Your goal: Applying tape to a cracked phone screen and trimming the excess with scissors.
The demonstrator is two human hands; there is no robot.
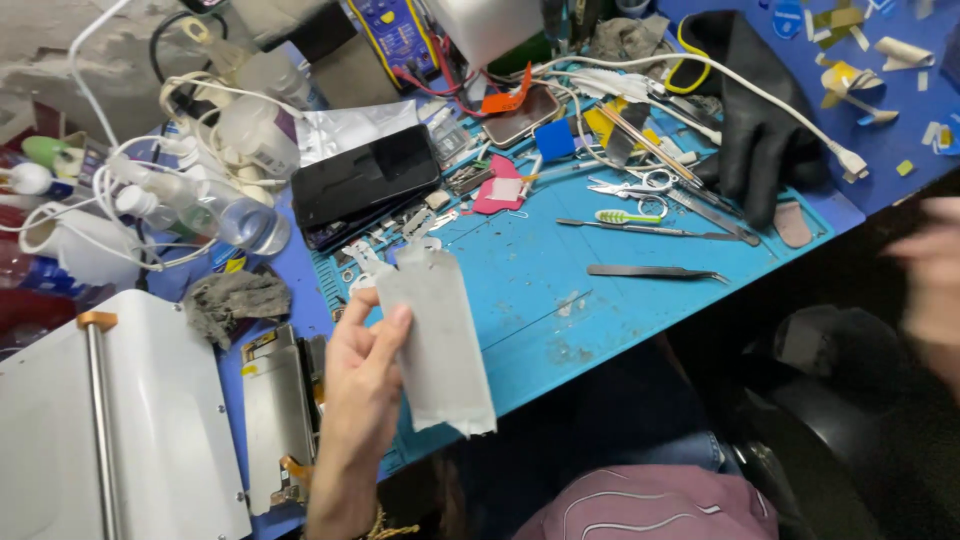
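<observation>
Left hand pinched a thin grey film sheet by its long edge near the mat's front edge; likely light, floppy; right hand blurred, grip indeterminable.

A blue work mat covers the bench just beyond the left grip, and on it, up and to the right of that grip, lie black tweezers, a thin metal spudger, small scissors and a green-handled brush. Straight above the left grip sits a black phone, with clear plastic bottles and tangled white cables off to its left. A grey rag and a white machine lie left of that grip, while a black glove rests far up to the right.
</observation>
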